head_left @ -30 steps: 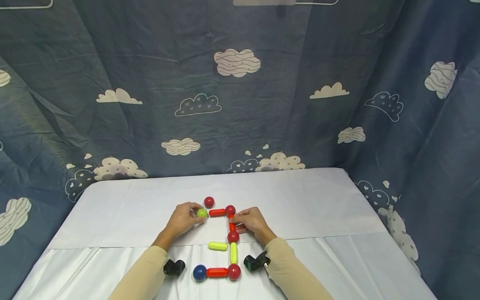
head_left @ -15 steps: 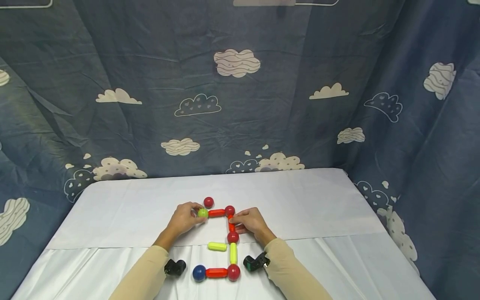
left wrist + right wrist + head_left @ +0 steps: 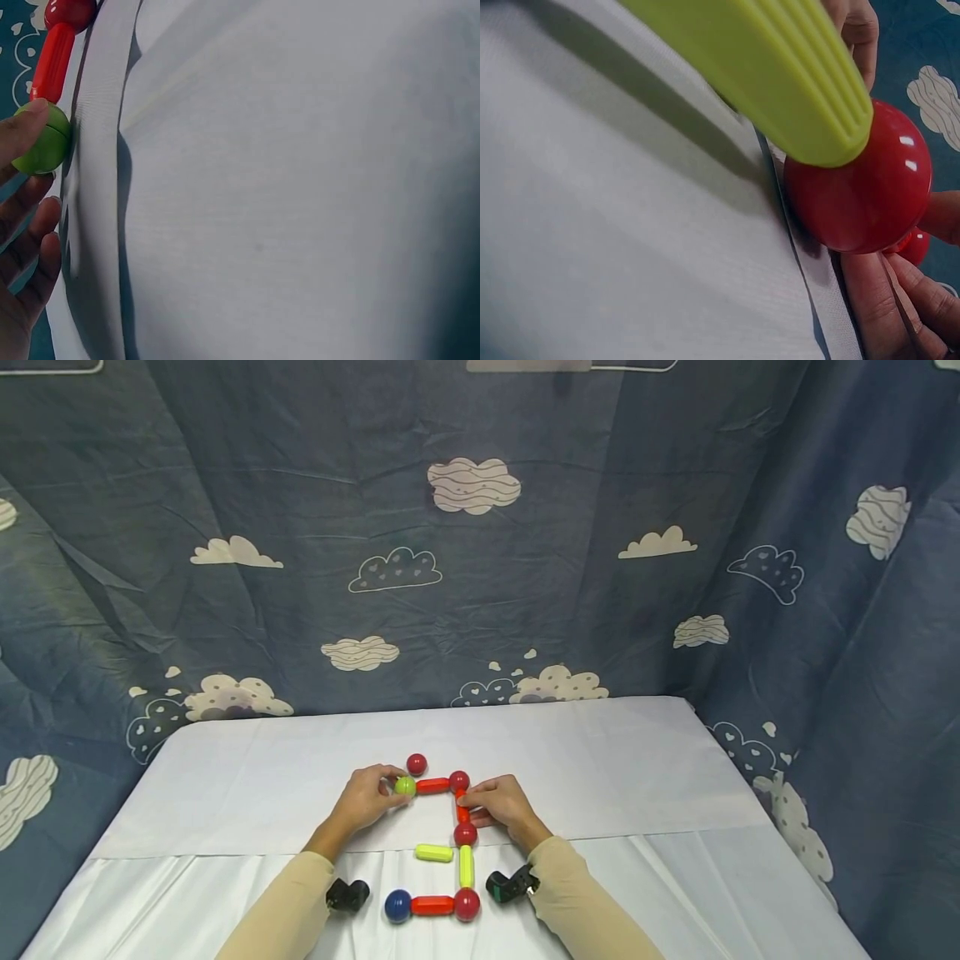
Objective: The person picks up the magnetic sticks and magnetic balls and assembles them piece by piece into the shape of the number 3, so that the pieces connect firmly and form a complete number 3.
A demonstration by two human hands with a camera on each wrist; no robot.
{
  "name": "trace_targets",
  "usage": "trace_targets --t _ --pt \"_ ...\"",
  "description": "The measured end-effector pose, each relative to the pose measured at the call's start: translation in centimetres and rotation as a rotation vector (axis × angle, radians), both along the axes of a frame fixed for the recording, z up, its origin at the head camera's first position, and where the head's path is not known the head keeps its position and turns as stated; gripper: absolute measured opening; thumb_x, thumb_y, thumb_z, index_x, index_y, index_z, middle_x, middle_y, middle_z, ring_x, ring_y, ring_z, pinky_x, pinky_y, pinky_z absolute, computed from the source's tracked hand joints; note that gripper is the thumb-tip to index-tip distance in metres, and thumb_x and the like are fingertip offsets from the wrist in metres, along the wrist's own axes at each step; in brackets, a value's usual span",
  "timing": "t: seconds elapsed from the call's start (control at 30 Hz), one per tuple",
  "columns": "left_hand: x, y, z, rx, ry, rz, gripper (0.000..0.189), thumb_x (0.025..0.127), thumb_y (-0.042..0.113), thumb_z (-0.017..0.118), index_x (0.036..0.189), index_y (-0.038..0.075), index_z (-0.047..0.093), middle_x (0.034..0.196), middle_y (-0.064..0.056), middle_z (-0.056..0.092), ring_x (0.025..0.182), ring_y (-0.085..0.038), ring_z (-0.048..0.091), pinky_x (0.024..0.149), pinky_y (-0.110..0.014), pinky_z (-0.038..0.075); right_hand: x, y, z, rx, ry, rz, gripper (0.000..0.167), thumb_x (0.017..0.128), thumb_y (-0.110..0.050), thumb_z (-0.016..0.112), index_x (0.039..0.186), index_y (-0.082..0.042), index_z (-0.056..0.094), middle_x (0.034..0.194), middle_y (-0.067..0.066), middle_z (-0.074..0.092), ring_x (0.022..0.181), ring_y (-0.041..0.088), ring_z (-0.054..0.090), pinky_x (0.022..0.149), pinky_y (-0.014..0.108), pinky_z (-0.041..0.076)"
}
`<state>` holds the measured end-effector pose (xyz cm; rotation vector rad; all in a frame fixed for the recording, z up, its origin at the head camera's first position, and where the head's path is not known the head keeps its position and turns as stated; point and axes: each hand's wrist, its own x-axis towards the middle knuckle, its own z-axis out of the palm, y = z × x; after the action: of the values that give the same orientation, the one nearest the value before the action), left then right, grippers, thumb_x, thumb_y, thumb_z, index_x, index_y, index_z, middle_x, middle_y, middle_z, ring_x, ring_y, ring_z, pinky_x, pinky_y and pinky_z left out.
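Observation:
My left hand [image 3: 369, 797] pinches a green ball [image 3: 405, 786] between thumb and fingers. The ball touches the left end of a red rod [image 3: 432, 786], whose other end meets a red ball [image 3: 460, 781]. My right hand [image 3: 504, 806] grips the red rod [image 3: 461, 810] running down from that ball to a second red ball [image 3: 465, 834]. Below it a yellow-green rod [image 3: 467, 866] leads to a third red ball [image 3: 467, 904]. In the right wrist view this yellow-green rod [image 3: 780, 75] meets the second red ball [image 3: 862, 184] beside my fingers.
A loose red ball [image 3: 416, 765] lies just behind the green one. A loose yellow-green rod [image 3: 434, 853] lies inside the shape. At the front, a red rod [image 3: 432, 906] links a blue ball [image 3: 397, 906] to the third red ball. A white cloth [image 3: 637, 777] covers the table.
My left hand has brought the green ball slightly right, closing the small gap to the red rod's end. The right hand has kept its grip on its rod.

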<state>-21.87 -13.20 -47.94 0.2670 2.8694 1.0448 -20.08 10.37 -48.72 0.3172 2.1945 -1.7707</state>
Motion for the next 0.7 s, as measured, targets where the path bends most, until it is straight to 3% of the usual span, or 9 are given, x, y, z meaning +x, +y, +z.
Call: trace_targets --t 0.7 --pt "0.14 0.07 -0.31 -0.017 0.014 -0.004 0.042 0.078 0.019 0.08 0.117 0.01 0.066 0.094 -0.002 0.062 0.069 -0.013 0.048 0.059 -0.026 0.04 -0.04 -0.09 -0.19 0.016 0.004 -0.003 0.02 0.078 -0.009 0.078 0.092 0.003 0.071 0.076 0.008 0.07 0.055 0.012 0.065 0.053 0.026 0.053"
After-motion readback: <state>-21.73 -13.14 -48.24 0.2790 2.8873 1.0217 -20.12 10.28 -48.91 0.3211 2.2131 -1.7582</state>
